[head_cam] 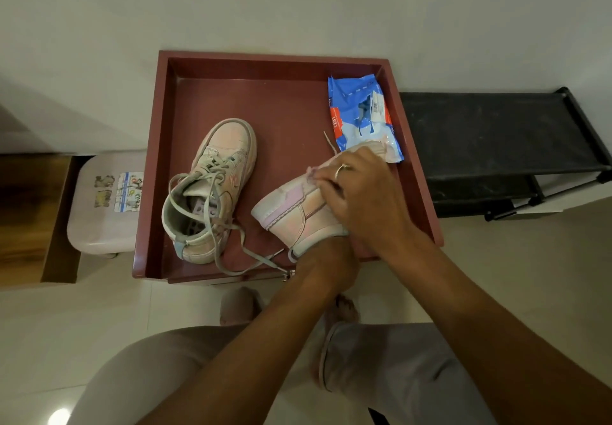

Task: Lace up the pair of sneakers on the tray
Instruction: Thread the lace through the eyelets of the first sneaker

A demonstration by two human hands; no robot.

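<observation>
Right hand grips a tipped pale-pink leather sneaker at 4 o'clock on the maroon square tray, hiding the left hand, whose grip cannot be told; the laced twin stands at 8 o'clock, a blue plastic packet at 1.

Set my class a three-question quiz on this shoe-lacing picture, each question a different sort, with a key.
1. How many sneakers are in the tray?
2. True or false: the blue packet lies in the tray's far right corner.
3. The right hand holds: A the tilted sneaker; B the upright sneaker; C the packet.
Key: 1 two; 2 true; 3 A.
</observation>
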